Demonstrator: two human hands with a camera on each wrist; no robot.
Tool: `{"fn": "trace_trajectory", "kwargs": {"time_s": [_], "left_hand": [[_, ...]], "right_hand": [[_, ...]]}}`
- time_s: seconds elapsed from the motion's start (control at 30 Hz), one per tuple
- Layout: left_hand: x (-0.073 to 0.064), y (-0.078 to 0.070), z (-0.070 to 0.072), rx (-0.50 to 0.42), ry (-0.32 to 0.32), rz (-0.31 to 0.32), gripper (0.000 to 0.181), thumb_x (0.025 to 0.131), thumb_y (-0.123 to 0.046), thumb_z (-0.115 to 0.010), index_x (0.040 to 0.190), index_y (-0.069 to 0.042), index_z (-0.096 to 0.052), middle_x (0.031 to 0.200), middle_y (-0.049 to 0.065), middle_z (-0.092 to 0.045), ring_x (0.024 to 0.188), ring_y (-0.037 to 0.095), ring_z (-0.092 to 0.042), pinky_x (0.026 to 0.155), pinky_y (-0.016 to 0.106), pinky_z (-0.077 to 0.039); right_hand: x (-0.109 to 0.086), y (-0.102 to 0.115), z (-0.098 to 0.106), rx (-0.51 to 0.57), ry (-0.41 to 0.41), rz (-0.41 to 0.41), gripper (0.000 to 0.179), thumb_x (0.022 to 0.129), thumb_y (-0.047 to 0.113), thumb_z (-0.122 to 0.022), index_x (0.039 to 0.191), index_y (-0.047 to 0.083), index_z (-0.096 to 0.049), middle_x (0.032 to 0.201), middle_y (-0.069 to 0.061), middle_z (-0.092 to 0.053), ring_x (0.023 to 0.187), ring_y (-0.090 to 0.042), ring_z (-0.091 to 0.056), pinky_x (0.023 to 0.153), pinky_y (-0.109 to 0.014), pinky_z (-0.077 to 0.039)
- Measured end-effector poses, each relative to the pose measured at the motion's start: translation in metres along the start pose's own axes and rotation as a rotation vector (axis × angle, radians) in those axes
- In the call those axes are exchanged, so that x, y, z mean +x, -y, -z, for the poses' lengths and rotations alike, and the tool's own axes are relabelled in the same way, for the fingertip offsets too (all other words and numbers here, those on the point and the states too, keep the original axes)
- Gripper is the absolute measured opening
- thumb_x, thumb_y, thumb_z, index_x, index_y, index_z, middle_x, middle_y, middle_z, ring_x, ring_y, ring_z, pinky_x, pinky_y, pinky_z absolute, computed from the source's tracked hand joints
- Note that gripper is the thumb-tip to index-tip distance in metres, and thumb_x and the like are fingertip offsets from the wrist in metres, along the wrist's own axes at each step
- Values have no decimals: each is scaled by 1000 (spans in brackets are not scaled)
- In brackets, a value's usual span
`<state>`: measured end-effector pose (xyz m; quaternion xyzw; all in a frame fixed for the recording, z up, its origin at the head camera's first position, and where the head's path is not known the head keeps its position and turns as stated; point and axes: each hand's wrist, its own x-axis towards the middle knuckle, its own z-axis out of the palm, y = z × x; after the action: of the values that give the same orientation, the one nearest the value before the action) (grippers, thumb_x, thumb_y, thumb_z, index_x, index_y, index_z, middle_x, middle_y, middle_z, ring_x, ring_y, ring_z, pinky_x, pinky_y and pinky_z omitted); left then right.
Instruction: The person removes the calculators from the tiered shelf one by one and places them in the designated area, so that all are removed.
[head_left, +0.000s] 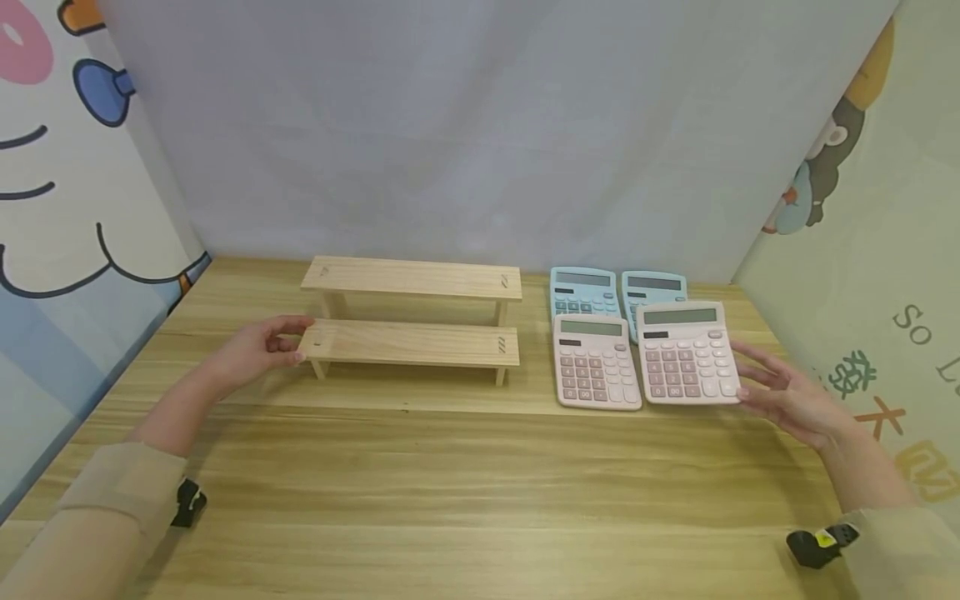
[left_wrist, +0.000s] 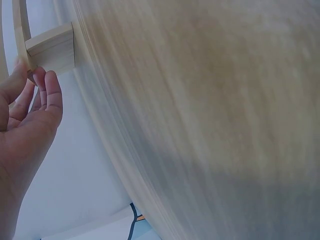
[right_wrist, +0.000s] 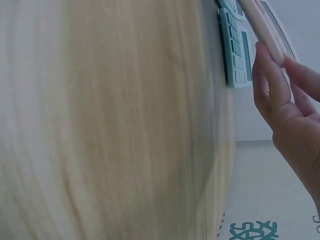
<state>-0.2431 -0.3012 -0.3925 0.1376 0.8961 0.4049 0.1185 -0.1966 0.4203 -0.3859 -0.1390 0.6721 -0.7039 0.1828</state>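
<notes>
A two-tier wooden shelf [head_left: 412,343] stands left of centre on the table. My left hand [head_left: 266,354] pinches the left end of its lower tier, thumb in front and fingers behind, as the left wrist view also shows. On the right, my right hand [head_left: 795,400] grips the right edge of a pink calculator [head_left: 684,354], which is raised above the table. A second pink calculator [head_left: 596,362] lies just left of it. Behind them are two blue calculators, one at the left [head_left: 582,287] and one at the right [head_left: 654,285], both partly covered by the pink ones.
The wooden table [head_left: 420,492] reaches back to a pale grey curtain [head_left: 480,133]. Printed cartoon panels flank it, one on the left [head_left: 67,233] and one on the right [head_left: 885,275]. Black wrist devices sit at the left cuff [head_left: 189,502] and right cuff [head_left: 813,548].
</notes>
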Motion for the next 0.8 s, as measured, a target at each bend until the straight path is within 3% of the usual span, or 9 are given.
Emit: {"fn": "trace_trajectory", "kwargs": {"time_s": [0.3, 0.57, 0.8], "left_hand": [[0, 0, 0, 10, -2, -1, 62, 95, -22, -58, 147, -3, -29, 144, 27, -35, 122, 40, -47, 89, 34, -49], [0, 1, -1, 5, -10, -23, 62, 95, -21, -58, 146, -1, -30, 143, 28, -36, 121, 41, -47, 85, 25, -50], [0, 2, -1, -7, -6, -29, 62, 95, -20, -58, 146, -1, -29, 143, 28, -35, 122, 41, -47, 85, 24, -50]], "right_hand": [[5, -5, 2, -92, -96, -101, 72, 92, -5, -53, 152, 18, -19, 122, 12, -55, 104, -9, -62, 85, -27, -53], [5, -5, 4, -45, -127, -160, 76, 92, -5, -54, 153, 17, -13, 117, 12, -58, 101, -10, -63, 84, -26, -54], [9, -2, 2, -192, -144, -241, 83, 90, 1, -59, 153, 11, -5, 117, 17, -53, 101, -7, -63, 85, -28, -54]]}}
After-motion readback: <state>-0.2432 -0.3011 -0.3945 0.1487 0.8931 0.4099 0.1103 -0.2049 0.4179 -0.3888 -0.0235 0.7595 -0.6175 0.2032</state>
